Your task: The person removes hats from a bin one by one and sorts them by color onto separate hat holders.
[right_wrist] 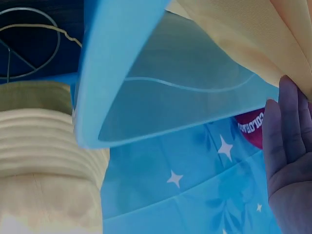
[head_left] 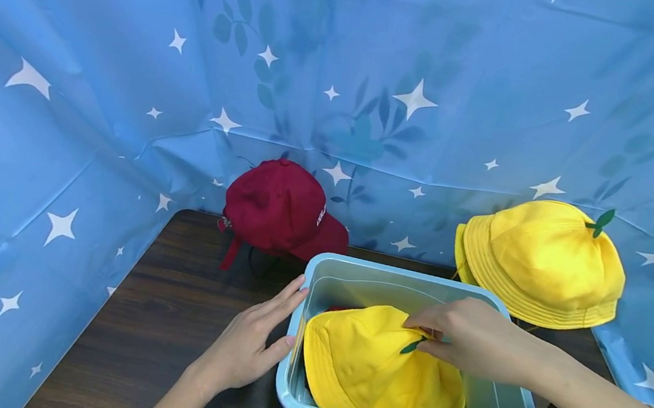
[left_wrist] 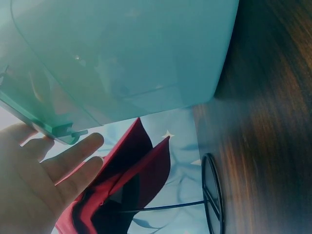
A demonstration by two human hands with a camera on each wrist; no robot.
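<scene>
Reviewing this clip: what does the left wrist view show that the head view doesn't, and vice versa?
Left wrist only: the underside of the red cap, and, in clear view, a round black wire base on the dark table.

Head only: the yellow hat lying in the bin, the right hand pinching it near its green leaf, and another yellow hat at the back right.

Both: the left hand at the bin's rim, the bin, the red cap, the table and the starry blue cloth.

Across the dark brown wooden tabletop point(head_left: 121, 335), we can pass at left; rightward, the light-blue rectangular plastic bin point(head_left: 377, 292) blocks us.
</scene>
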